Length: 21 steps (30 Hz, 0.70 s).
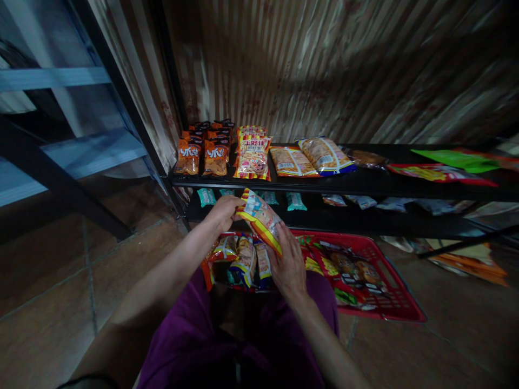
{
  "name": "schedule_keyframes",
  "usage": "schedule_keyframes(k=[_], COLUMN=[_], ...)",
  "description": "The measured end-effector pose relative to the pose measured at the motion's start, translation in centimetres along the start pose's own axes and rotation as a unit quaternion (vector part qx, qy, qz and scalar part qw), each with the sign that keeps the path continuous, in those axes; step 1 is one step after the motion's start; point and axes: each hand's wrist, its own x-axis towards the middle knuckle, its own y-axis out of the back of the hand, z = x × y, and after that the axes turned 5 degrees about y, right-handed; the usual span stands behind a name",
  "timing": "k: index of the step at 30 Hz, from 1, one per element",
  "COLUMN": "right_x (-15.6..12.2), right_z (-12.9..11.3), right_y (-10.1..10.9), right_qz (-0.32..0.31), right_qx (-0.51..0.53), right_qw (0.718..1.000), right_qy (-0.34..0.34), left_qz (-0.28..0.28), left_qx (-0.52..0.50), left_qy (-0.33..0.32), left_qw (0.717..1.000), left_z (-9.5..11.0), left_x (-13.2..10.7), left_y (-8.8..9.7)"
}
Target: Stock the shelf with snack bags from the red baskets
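Note:
A snack bag (261, 213) with red and yellow striped ends is held tilted between both hands, above the red basket (399, 292). My left hand (225, 213) pinches its upper left end. Around its lower right end curl the fingers of my right hand (288, 262). Below the hands, several packaged snacks (245, 259) fill the left part of the basket, and more packets (352, 267) lie in its right part. On the upper shelf just ahead, striped snack bags (252, 156) stand upright in a row going back.
Orange snack bags (203, 156) stand at the left of the black shelf (430, 186). Flat noodle-like packs (312, 156) and a green packet (454, 159) lie farther right. Small teal packets (295, 201) sit on the lower shelf. A dark slanted post (73, 183) stands left.

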Motion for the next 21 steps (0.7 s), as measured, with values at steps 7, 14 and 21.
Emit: schedule_keyframes(k=[7,14,21], right_x=[-0.2,0.8,1.6], right_z=[0.2,-0.6,-0.2], right_y=[0.5,1.0,1.5], right_qz=[0.025,0.102,0.098], right_qx=[0.17,0.539,0.59], right_qw=[0.964,0.686,0.593], right_qy=[-0.201,-0.477,-0.538], left_qz=[-0.083,-0.031,-0.049], left_qx=[0.035,0.107,0.126], left_qy=[-0.006,-0.086,0.015], left_qw=[0.996,0.99,0.991], left_z=[0.3,-1.2,-4.2], left_x=[-0.7,-0.9,-0.7], left_y=[0.3,0.5,1.6])
